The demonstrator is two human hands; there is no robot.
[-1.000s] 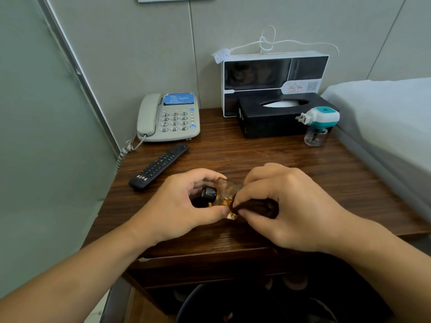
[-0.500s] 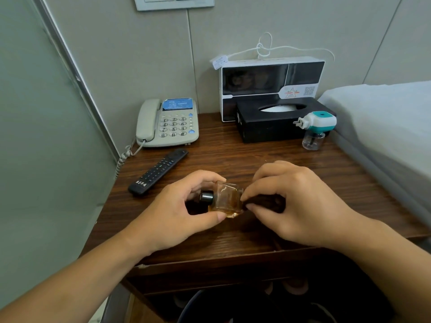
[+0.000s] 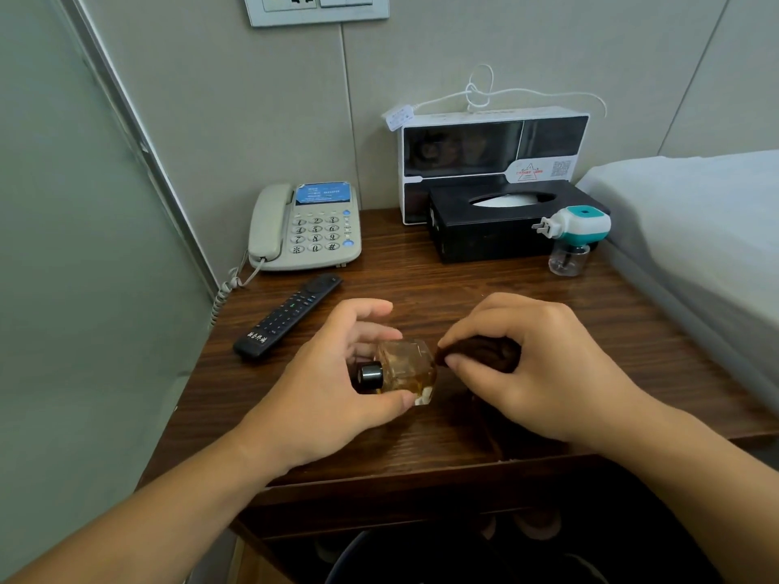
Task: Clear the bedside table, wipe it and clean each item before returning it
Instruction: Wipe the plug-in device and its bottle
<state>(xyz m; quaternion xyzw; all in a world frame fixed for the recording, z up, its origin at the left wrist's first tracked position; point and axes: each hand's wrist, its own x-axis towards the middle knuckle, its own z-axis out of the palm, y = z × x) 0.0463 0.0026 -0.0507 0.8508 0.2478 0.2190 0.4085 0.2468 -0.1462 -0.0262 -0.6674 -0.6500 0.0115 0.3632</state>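
Both forearms reach forward; left hand (image 3: 337, 385) curls in a grip, right hand (image 3: 531, 373) pinches.

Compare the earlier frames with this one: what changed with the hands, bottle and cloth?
The right hand drew the dark cloth off the amber bottle; it now meets only the bottle's right edge. The left hand still grips the bottle, cap pointing left. Phone, remote and tissue box stayed put.

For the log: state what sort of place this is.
Probably a hotel room: a bedside table beside a white bed bears a corded desk phone, a TV remote and a black tissue box.
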